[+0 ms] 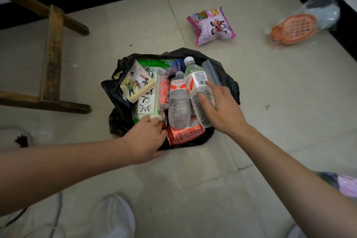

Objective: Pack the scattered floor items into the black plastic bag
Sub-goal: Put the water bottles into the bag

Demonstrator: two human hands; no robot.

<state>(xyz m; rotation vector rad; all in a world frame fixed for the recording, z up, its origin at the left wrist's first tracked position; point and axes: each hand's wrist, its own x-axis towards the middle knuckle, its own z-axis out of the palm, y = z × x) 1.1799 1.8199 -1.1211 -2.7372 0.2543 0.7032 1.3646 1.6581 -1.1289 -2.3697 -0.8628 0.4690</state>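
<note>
Black plastic bag open on the tiled floor, mouth spread wide, already well filled: two clear water bottles, red packets, a white-and-green tissue pack, a picture booklet. Left hand at the near rim, fingers curled against the tissue pack's end and the bag edge; whether actually gripping, cannot tell. Right hand laid over the larger water bottle, fingers spread on its side, pressing or setting it down rather than clenched around it. Still outside the bag: pink snack packet, beyond the bag's far rim, and an orange item in clear wrap near the right-hand wall. Handling judgement: bag film thin, limp, likely to sag shut (best held by the rim or handle loops); bottles fairly rigid but smooth and prone to roll, best taken around the waist; snack packet puffed with air, light, crushable, best pinched at a sealed edge. Remaining load probably heavy enough to strain the film if lifted by one side only.
</note>
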